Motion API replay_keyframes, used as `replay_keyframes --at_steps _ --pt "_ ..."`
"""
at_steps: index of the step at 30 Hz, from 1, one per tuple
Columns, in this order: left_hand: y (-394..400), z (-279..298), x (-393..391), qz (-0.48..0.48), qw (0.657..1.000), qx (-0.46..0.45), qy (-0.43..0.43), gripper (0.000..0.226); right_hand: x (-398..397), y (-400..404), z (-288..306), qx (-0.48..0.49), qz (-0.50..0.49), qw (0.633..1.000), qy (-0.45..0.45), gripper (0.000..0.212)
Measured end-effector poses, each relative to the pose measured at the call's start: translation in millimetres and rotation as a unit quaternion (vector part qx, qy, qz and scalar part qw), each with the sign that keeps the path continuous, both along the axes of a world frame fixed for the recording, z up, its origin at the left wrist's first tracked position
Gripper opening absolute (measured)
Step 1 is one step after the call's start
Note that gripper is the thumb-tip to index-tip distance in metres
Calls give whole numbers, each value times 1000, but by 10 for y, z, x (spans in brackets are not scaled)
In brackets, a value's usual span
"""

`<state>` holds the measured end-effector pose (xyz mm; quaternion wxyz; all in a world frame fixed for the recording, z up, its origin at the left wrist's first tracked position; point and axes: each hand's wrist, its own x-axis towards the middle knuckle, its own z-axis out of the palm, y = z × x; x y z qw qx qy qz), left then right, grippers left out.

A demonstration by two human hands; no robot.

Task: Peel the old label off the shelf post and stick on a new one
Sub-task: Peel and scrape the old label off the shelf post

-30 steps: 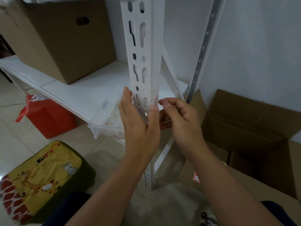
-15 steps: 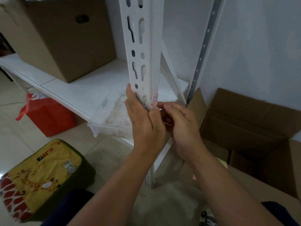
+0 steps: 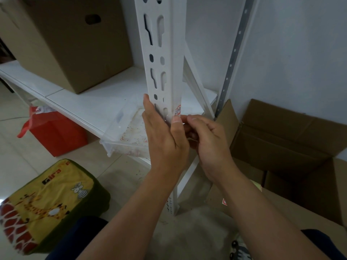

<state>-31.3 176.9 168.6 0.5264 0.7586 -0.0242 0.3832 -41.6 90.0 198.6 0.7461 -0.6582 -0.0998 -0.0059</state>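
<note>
Presently: left hand (image 3: 165, 139) braces shelf post (image 3: 165, 76), fingers straight. Right hand (image 3: 208, 141) curled; grip unclear. Label (image 3: 178, 111) above its fingertips. Next: peel.

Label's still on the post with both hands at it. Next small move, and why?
Probably: work the right hand's fingertips under the lower edge of the label and lift a corner. The red-printed label lies stuck on the shelf post just above the fingertips, with no edge visibly raised. The left hand rests flat against the post, steadying it.
</note>
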Motion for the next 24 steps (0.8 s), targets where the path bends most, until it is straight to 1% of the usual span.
replay_keyframes --at_steps 4,8,10,13,19,21,24 --pt "-27 48 -17 15 1000 2 -1 65 -1 2 -6 -43 -9 998 -48 23" --pt "30 62 -22 -49 997 -52 -12 66 -11 36 -52 -117 -33 984 -131 8" --pt "69 72 -39 -65 995 -70 -13 68 -9 60 -78 -154 -49 971 -174 2" --pt "98 90 -73 -82 993 -85 -4 69 33 80 -126 -231 -77 941 -234 18" --pt "127 118 -69 -114 987 -109 8 66 80 74 -115 -314 -98 884 -331 23" --pt "136 117 -64 -123 986 -112 7 66 92 69 -93 -324 -93 880 -336 26" --pt "149 97 -57 -129 985 -115 8 67 108 63 -68 -303 -76 896 -317 25"
